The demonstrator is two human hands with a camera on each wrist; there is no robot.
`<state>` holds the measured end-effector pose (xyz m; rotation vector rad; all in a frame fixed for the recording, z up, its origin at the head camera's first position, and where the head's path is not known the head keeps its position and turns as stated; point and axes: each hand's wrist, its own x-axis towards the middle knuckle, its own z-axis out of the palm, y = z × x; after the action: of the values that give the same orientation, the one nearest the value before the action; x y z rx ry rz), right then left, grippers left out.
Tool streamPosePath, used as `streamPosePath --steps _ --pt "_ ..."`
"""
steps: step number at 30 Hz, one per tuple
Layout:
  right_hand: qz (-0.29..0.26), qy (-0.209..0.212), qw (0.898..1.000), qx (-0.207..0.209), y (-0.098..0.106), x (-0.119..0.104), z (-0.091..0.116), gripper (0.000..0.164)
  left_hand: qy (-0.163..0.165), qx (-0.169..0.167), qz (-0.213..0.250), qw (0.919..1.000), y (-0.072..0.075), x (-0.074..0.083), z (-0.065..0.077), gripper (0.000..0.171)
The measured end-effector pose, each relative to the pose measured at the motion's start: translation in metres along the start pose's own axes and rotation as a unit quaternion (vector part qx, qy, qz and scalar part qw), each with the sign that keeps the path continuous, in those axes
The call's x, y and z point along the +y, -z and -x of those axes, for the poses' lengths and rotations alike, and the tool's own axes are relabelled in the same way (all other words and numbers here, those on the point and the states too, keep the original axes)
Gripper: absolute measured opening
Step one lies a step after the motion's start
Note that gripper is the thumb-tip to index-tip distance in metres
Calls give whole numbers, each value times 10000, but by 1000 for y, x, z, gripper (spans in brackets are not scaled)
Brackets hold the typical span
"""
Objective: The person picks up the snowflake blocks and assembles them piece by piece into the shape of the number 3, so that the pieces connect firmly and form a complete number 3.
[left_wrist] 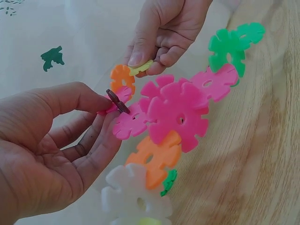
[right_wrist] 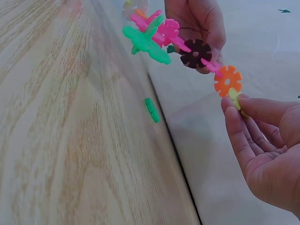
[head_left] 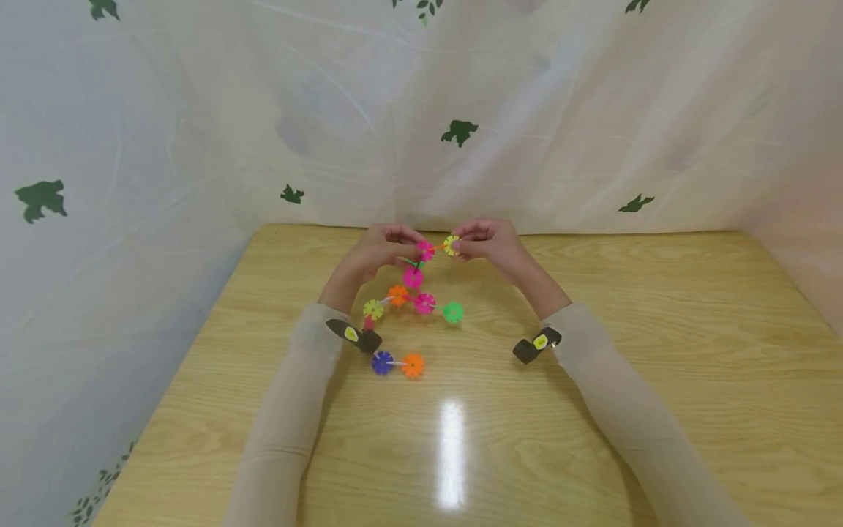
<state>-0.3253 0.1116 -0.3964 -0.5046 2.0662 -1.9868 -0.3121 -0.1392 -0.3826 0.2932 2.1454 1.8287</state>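
A chain of interlocking plastic snowflake discs hangs between the two hands. My left hand pinches a pink disc near one end, by a dark brown disc slotted into it. With thumb and fingertips, my right hand holds the yellow disc at the tip, joined to an orange disc. More pink discs, an orange disc, a white disc and green discs continue the chain. Its near end shows a blue disc and another orange disc.
Under the hands is a wood-grain table. Its back edge meets a pale curtain with green leaf prints. A loose green disc lies near that edge. Black camera straps sit on both wrists.
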Motion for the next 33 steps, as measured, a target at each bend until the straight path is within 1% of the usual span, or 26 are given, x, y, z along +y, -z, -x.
streamPosePath --steps 8,12,18,23,27,33 --pt "128 29 9999 13 1 -1 0 26 -57 68 14 10000 -3 0 1 18" --pt "167 65 9998 -33 1 1 -1 29 -79 84 -80 9999 -6 1 1 17" --pt "47 112 9999 71 0 2 -1 29 -121 166 -179 9996 -8 3 1 16" --pt "-133 147 9996 219 -2 1 -1 29 -121 237 2 9996 -11 5 1 17" --pt "-151 117 9994 278 -2 2 -1 29 -143 283 134 9994 -12 4 0 18" --pt "-163 38 9995 262 -2 5 -2 28 -176 213 77 9996 -10 3 -1 17"
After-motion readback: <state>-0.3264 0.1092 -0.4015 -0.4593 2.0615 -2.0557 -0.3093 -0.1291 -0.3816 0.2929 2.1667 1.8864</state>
